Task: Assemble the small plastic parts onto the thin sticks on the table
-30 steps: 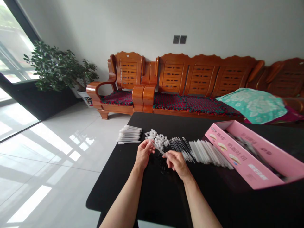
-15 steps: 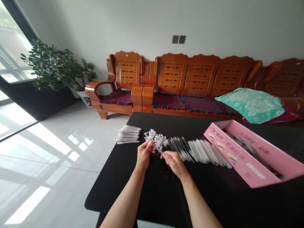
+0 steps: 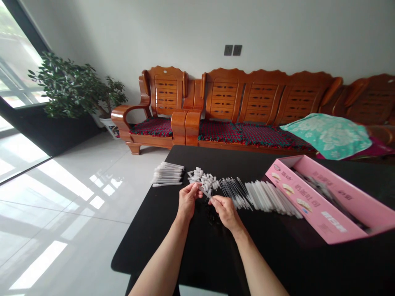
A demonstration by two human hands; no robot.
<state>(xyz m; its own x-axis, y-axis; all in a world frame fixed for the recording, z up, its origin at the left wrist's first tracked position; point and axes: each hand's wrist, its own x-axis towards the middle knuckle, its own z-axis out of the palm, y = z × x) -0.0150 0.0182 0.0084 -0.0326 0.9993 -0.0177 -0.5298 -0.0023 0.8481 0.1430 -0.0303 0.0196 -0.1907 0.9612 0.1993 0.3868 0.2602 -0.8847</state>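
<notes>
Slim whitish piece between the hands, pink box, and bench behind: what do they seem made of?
Slim whitish piece: probably plastic, pale and smooth, though too small to be sure. Pink box: likely printed cardboard, from its thin flat walls and lettering. Bench: apparently varnished wood, reddish-brown with glossy highlights.

Pale tube (image 3: 205, 192) with ends hidden, table (image 3: 148, 242) cropped
</notes>
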